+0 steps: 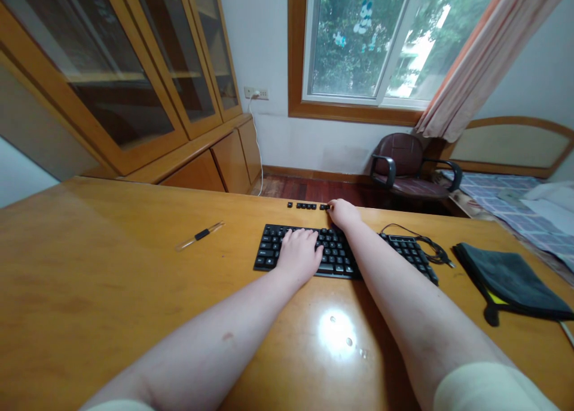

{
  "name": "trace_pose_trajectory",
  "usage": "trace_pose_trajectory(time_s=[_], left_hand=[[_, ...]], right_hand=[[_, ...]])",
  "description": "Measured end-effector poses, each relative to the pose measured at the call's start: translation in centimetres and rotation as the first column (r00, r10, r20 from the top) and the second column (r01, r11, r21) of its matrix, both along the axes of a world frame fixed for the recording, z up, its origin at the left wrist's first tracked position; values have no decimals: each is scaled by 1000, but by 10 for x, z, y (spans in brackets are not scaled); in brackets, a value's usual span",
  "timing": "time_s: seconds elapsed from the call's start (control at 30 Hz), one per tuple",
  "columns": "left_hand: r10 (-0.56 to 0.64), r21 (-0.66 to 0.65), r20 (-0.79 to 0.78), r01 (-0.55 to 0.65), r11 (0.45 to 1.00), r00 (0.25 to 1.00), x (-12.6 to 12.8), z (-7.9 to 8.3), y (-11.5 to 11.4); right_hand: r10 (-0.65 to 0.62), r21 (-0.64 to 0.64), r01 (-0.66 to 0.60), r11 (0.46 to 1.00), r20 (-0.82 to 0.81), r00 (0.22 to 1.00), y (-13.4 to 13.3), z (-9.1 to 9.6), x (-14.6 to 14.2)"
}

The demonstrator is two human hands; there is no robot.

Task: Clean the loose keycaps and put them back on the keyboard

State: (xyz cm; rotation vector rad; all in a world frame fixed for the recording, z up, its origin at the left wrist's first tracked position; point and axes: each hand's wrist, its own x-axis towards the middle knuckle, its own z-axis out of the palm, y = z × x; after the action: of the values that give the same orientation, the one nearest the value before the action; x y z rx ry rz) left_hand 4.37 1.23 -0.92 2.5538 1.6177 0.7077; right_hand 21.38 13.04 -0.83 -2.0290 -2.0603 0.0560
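Observation:
A black keyboard (334, 260) lies on the wooden desk, its middle and right parts partly covered by my hands and right forearm. My left hand (298, 252) rests on its left half, palm down and fingers spread over the keys. Beyond the keyboard, near the desk's far edge, several loose black keycaps (306, 206) stand in a row with gaps between groups. At the right end of this row my right hand (344, 213) has its fingertips pinched at a keycap (323, 207). The palm side of that hand is hidden.
A slim clear stick with a black grip (202, 234) lies left of the keyboard. The coiled cable (433, 250) and a dark cloth pouch (515, 279) are on the right. Past the desk stand a glass-door cabinet (179, 109) and an armchair (399, 154).

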Motion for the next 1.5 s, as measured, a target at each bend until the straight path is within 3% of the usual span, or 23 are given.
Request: trace_pose_trajectory(time_s=[0.17, 0.3, 0.43, 0.5, 0.6, 0.87, 1.07, 1.27, 1.4, 1.5], left_hand=[[-3, -23, -1, 3, 1000, 1000, 0, 1, 0], [32, -21, 14, -32, 999, 999, 0, 4, -2], [79, 27, 84, -82, 996, 993, 0, 8, -4], [59, 49, 118, -65, 997, 991, 0, 11, -5], [2, 62, 137, -11, 998, 991, -1, 13, -5], [16, 78, 253, -37, 996, 967, -5, 13, -2], [16, 60, 292, -35, 998, 956, -8, 8, 5], [-9, 56, 363, -12, 998, 932, -10, 3, 8], [7, 14, 502, -16, 1000, 865, -10, 4, 9], [26, 14, 618, -44, 999, 786, -11, 4, 11]], right_hand=[[-41, -28, 41, 999, 1, 999, -3, 9, 3], [-41, 21, 43, 999, -66, 997, -28, 24, 0], [109, 80, -79, 994, -501, 858, -74, 37, -13], [183, 109, -147, 983, -580, 794, -93, 40, -18], [271, 172, -209, 963, -594, 757, -108, 39, -22], [407, 302, -286, 909, -501, 764, -103, 34, -19], [528, 366, -405, 838, -356, 771, -104, 23, -17], [559, 389, -423, 819, -372, 741, -101, 18, -17], [582, 420, -411, 809, -478, 657, -100, 20, -19], [561, 463, -318, 827, -646, 518, -98, 20, -22]])
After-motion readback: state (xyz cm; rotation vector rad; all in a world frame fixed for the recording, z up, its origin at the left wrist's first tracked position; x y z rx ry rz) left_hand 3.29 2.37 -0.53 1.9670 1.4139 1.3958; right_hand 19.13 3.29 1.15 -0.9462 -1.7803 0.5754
